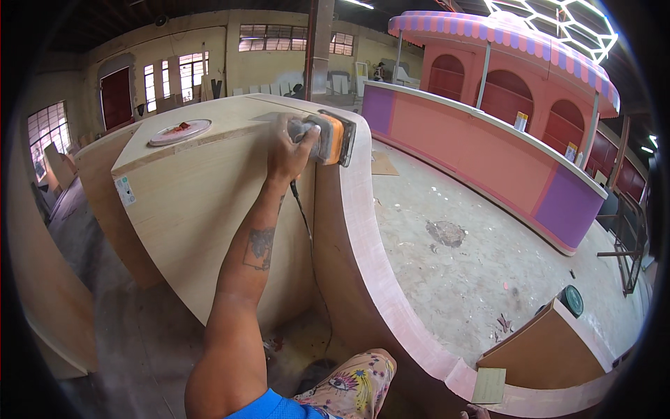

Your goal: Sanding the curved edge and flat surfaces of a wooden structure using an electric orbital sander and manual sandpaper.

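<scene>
While the left hand (287,152), partly motion-blurred, is wrapped around the orange power sander (331,141), the right hand (477,413) is cropped below; its grip cannot be determined.

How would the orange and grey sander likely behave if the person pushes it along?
The sander is probably stiff, since its body looks like a hard shell on a flat base. It is likely light enough to steer one-handed, as only the left hand holds it. Its dark cord hangs down slackly, so that should bend and trail.
</scene>
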Demonstrator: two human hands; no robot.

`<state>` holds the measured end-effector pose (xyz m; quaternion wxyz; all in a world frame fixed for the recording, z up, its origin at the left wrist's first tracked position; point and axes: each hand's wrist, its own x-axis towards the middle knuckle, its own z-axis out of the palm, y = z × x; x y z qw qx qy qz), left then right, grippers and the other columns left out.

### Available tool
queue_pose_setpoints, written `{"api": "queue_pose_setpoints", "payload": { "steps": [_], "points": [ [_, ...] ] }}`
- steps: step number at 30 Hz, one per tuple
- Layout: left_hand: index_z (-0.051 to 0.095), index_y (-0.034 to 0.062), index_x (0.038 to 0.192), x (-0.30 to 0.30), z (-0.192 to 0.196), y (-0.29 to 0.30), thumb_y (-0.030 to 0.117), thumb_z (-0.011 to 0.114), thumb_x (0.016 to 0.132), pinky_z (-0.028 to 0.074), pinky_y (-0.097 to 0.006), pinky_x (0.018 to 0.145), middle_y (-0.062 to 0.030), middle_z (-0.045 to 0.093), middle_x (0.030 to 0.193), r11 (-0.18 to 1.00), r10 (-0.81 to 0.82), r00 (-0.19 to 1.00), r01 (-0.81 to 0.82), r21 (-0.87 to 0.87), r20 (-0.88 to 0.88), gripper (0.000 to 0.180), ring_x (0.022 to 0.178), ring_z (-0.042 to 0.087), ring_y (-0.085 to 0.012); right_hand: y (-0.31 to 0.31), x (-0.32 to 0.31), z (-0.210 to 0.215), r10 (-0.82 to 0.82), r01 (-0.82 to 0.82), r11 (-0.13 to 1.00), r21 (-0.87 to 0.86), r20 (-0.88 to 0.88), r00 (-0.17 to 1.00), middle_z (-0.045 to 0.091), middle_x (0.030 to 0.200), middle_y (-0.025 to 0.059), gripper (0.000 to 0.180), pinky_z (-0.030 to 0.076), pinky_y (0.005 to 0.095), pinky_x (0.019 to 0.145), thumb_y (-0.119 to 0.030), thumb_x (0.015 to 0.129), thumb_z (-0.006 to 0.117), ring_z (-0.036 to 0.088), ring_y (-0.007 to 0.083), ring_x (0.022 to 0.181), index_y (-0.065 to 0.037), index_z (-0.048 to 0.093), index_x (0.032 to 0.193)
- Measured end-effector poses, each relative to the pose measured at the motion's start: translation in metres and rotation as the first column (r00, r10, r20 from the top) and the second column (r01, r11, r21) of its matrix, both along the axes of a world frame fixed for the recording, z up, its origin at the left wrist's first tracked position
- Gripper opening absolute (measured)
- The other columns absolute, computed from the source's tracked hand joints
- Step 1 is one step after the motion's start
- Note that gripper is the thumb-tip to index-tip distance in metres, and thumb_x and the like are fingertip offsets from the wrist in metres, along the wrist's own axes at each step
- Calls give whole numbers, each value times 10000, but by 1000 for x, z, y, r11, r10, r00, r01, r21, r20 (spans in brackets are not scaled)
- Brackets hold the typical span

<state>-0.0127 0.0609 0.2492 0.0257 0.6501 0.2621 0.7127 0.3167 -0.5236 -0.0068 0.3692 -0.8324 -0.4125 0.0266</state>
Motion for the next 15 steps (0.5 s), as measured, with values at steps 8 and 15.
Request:
{"api": "queue_pose_setpoints", "payload": {
  "steps": [8,15],
  "points": [
    [555,29,1107,-5,-29,5,341,754,833,516,-397,820,-132,601,974,994,50,998,-52,-100,-25,460,909,631,-287,-1,-8,10,-32,32,999,-17,-48,998,719,1101,170,280,507,419,938,-227,914,706,671,329,1042,-32,721,1115],
    [554,24,1101,-3,-17,8,297,754,828,499,-365,820,-115,593,974,988,-46,998,50,-146,35,435,881,594,-220,2,-5,6,-38,36,998,-48,-55,998,718,1093,175,269,530,405,884,-197,911,713,683,321,987,-28,717,1120]
  ]
}}
